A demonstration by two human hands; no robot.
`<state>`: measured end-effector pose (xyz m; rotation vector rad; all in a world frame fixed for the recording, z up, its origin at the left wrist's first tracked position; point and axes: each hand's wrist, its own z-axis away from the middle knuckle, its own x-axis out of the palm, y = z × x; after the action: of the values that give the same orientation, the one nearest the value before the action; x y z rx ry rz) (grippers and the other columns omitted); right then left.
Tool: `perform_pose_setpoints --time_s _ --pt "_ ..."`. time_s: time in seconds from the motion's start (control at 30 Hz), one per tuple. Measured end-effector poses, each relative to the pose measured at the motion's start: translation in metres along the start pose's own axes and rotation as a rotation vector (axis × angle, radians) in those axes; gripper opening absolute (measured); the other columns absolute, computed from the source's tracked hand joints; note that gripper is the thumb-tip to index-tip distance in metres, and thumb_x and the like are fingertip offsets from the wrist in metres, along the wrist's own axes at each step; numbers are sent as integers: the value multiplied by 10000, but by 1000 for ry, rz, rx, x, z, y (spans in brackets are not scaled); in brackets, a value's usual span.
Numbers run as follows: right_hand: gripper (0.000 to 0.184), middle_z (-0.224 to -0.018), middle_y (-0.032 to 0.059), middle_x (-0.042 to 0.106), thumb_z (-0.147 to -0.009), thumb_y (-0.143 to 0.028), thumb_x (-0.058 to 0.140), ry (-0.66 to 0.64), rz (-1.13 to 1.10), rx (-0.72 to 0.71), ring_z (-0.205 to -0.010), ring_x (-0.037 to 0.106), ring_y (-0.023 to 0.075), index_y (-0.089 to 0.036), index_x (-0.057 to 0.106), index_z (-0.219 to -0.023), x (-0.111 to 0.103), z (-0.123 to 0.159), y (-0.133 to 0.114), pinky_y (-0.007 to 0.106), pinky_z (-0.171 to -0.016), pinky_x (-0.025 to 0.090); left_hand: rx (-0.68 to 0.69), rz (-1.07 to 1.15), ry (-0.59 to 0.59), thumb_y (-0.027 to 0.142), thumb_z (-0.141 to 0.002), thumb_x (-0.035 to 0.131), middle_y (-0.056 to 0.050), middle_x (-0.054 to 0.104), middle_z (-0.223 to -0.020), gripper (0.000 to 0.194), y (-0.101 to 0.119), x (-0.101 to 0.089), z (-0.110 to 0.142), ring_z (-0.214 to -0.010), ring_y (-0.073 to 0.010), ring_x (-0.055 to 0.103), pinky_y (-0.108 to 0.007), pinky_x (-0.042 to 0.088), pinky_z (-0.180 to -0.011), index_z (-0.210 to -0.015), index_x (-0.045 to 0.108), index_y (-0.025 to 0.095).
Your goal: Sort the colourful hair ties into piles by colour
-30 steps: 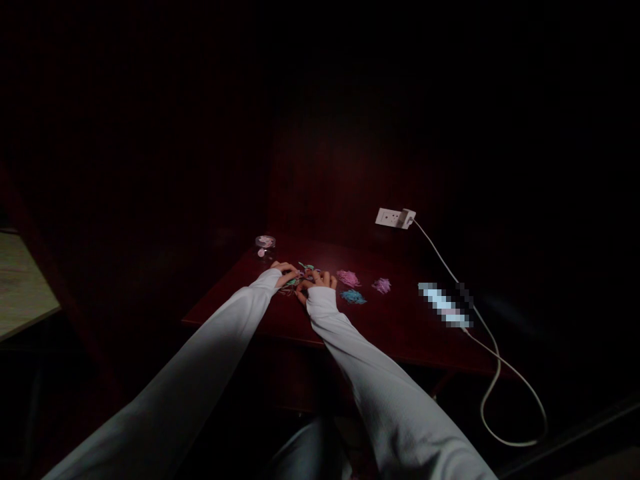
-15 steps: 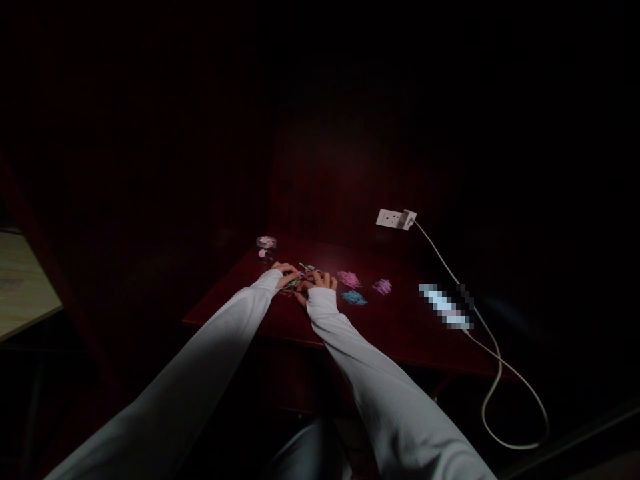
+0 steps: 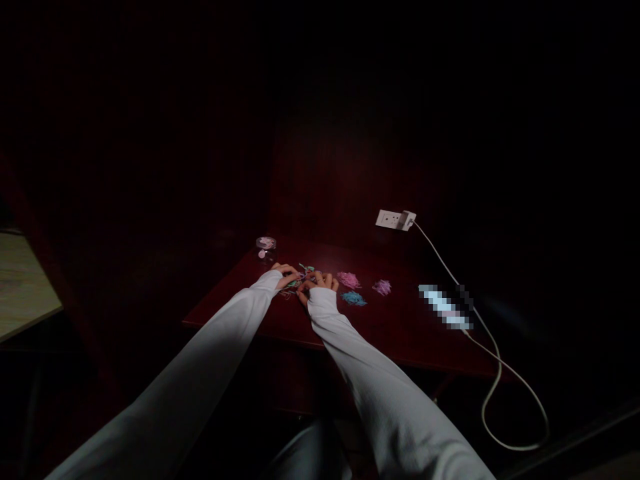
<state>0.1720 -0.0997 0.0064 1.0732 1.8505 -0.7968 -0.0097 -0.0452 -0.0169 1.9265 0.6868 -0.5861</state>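
Note:
A loose heap of small mixed-colour rubber bands (image 3: 291, 285) lies on the dark red table, partly hidden beneath my hands. My left hand (image 3: 285, 272) is at the heap's left side, its thumb and fingers drawn together on some of the bands. On the heap's right side rests my right hand (image 3: 320, 281), fingers bent and spread apart, touching the bands. No band shows clearly in its grip. Just right of it are a pink pile (image 3: 349, 281) and a blue pile (image 3: 353, 299) of bands. A smaller purple pile (image 3: 382, 287) sits farther right.
A clear round jar (image 3: 265, 248) with pale pink pieces stands at the table's back left. A pixelated bright phone-like object (image 3: 444, 307) lies at the right, joined by a white cable (image 3: 493, 337) to a charger (image 3: 407, 220) in the wall socket (image 3: 387, 219). The table's front edge (image 3: 295, 341) runs below my wrists.
My fingers shift slightly within the mixed heap, and the bands between my hands have moved a little. The pink, blue and purple piles look the same.

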Motion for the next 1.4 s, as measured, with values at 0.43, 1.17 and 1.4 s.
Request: perform_pose_setpoints --time_s 0.43,1.17,1.4 --pt "141 -1349 -3 638 -905 -453 715 -7 8 29 -1207 446 266 -340 792 -943 3 -1 2 406 -973 273 -2 12 -10 432 -919 577 3 757 -1019 265 0 0 0 -1034 -217 585 -324 464 -989 -912 790 275" --pt "190 -1290 31 648 -870 -503 747 -20 6 54 -1189 441 286 -330 804 -923 16 -5 7 404 -948 278 -25 -11 6 409 -901 590 2 760 -984 246 0 3 -3 -998 -216 578 -329 468 -959 -877 793 272" --pt "176 -1206 48 667 -881 -452 741 87 -123 95 -1152 441 286 -288 797 -853 22 -5 12 394 -929 266 13 15 -26 434 -920 581 -16 758 -1027 272 -2 -3 0 -1011 -225 579 -345 455 -986 -893 794 267"
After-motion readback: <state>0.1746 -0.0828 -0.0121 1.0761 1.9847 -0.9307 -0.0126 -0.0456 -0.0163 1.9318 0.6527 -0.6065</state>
